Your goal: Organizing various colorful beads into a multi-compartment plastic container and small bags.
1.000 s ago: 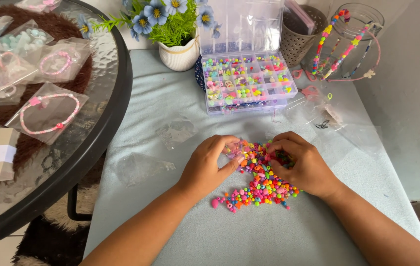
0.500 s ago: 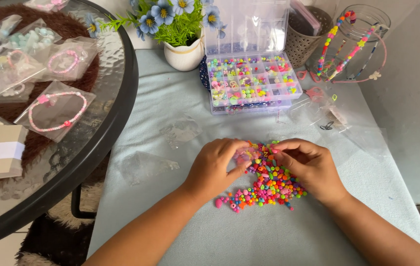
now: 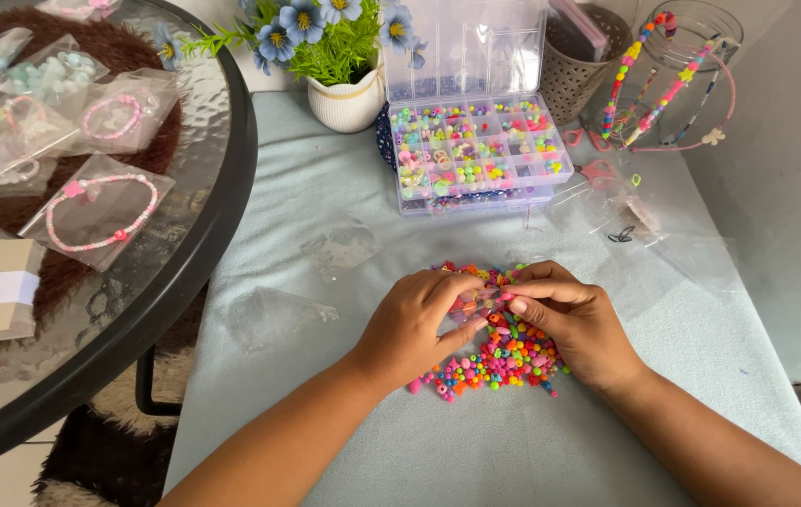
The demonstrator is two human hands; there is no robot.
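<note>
Left hand (image 3: 415, 324): over the near edge of the bead heap, fingers curled in, thumb and forefinger pinched together on sth small at the centre; too small to tell what it is.
Right hand (image 3: 574, 324): mirrors the left, fingertips (image 3: 516, 302) meeting it over the heap; pinched shut likewise, held item not resolvable. Both hands low, prob. so a dropped bead lands back in the heap.
Loose beads (image 3: 499, 361): mixed bright colours, spread flat on the cloth directly under and between both hands (within finger reach w/o lifting the wrists).
Pale blue cloth (image 3: 344, 188): covers the worktable; soft surface, likely stops beads rolling.
Bead organiser box (image 3: 476, 155): clear, many compartments, lid propped open, set behind the heap, centre-far.
Flower pot (image 3: 349, 99): white, blue flowers, just left of the box, out of the work area.
Clear jar (image 3: 692, 56): far right, beaded strands draped over it, presumably for display.
Empty clear bags (image 3: 274, 314): flat on cloth, left of the hands.
Round glass table (image 3: 203, 235): left side, carries bagged bracelets (image 3: 100, 211), kept apart from the loose stock.
</note>
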